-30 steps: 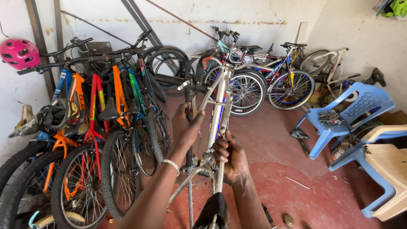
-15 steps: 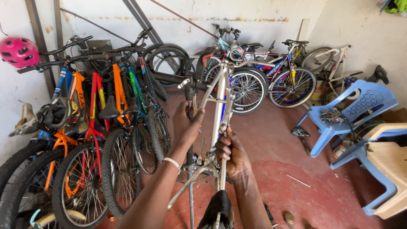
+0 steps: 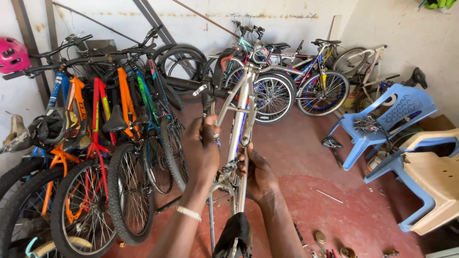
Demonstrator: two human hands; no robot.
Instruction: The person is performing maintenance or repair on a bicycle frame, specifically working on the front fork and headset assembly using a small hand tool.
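A: Start at the left. What is there?

B: A pink helmet (image 3: 13,54) hangs by the wall, and below it stands a packed row of orange and red bicycles (image 3: 91,143), wheels toward the camera.

A: And the left hand (image 3: 201,150)?

B: It is raised in the middle of the view, its fingers (image 3: 209,125) curled shut round a dark upright part just beside the silver bicycle frame (image 3: 239,124), which stands upended in front of the person.

A: The right hand (image 3: 258,174)?

B: Lower, just right of the frame tube. Its fingers (image 3: 242,165) press a small fitting on the tube; whether they fully close on it I cannot tell.

A: How would you handle this well?

B: I would judge that the left hand should hold steady so the frame does not twist, while the right works the fitting with small, square movements.

A: Further right?

B: More bicycles (image 3: 306,81) against the back wall, then a blue plastic chair (image 3: 382,124) with metal parts on its seat, and small parts on the red floor (image 3: 334,224).
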